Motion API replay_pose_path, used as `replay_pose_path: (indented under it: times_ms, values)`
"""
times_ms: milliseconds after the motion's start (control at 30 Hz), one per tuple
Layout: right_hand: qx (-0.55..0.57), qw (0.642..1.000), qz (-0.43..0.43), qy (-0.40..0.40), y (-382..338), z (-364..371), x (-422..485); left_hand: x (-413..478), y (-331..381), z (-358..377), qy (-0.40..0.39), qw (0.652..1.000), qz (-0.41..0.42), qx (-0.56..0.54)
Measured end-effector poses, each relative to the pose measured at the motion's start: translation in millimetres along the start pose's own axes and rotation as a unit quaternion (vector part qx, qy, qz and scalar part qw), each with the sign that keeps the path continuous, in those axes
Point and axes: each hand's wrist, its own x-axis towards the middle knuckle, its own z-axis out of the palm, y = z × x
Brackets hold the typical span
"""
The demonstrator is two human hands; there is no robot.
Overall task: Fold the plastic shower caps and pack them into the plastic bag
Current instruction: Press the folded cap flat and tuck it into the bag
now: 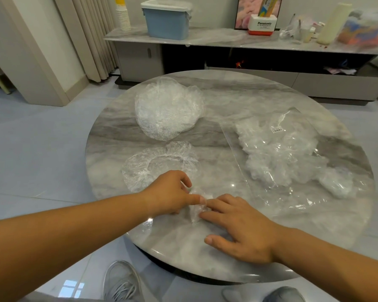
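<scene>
A small folded clear shower cap (195, 211) lies on the round marble table (227, 94) near its front edge. My left hand (170, 192) holds its left side with curled fingers and thumb. My right hand (238, 227) lies flat with straight fingers pressing its right side. One open shower cap (159, 164) lies flat just behind my left hand. A stack of crinkled shower caps (167, 107) sits further back on the left. A clear plastic bag (277, 153) with folded caps inside lies on the right, and one folded cap (336, 184) lies at its near end.
Behind the table runs a low marble-topped cabinet (205, 38) with a blue lidded bin (167, 19), a stack of paper cups (123, 18) and a Panasonic box (262, 25). Curtains (90, 35) hang at the left. My grey shoes (122, 282) show below the table edge.
</scene>
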Motion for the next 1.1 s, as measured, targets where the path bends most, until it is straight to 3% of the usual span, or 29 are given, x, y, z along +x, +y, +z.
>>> replay_pose_path:
  times_ms: [100,200,267,333,467,533,567,700,800,900,1000,1100]
  values:
    - [0.045,0.999,-0.007,0.007,1.1,-0.4,-7.4,3.8,3.9,1.3,-0.019,0.999,-0.031,-0.009]
    - [0.184,0.975,0.045,0.114,2.3,-2.3,-13.1,8.0,3.9,-0.2,-0.04,0.997,-0.06,-0.028]
    - [0.295,0.927,0.128,0.193,0.2,-12.2,-11.6,7.9,7.1,-0.7,-0.056,0.993,-0.061,-0.079]
    - [0.422,0.86,0.198,0.205,-0.5,-26.9,-9.8,6.6,15.4,1.2,-0.069,0.985,-0.041,-0.156]
    - [0.609,0.746,0.217,0.162,0.2,-50.3,-18.0,1.4,37.7,9.7,-0.068,0.94,-0.011,-0.333]
    - [0.66,0.701,0.214,0.165,0.6,-56.8,-25.6,-1.3,48.4,17.0,-0.069,0.935,0.012,-0.347]
    - [0.652,0.705,0.217,0.177,1.6,-59.1,-29.5,-3.5,54.0,21.6,-0.072,0.936,0.026,-0.342]
    - [0.505,0.779,0.248,0.278,17.4,-76.4,-50.2,-7.0,72.4,40.3,-0.077,0.959,0.06,-0.265]
    - [0.457,0.765,0.273,0.362,52.0,-85.8,-72.5,-2.2,78.2,57.2,-0.061,0.983,0.171,0.006]
    - [0.523,0.723,0.313,0.326,80.7,-87.3,-92.9,1.8,81.6,78.4,-0.101,0.924,0.264,0.258]
    - [0.495,0.773,0.339,0.204,98.9,-74.1,-111.0,4.6,84.7,98.1,-0.138,0.851,0.309,0.403]
    - [0.432,0.82,0.338,0.165,107.0,-61.7,-124.2,9.6,86.8,109.8,-0.133,0.819,0.314,0.462]
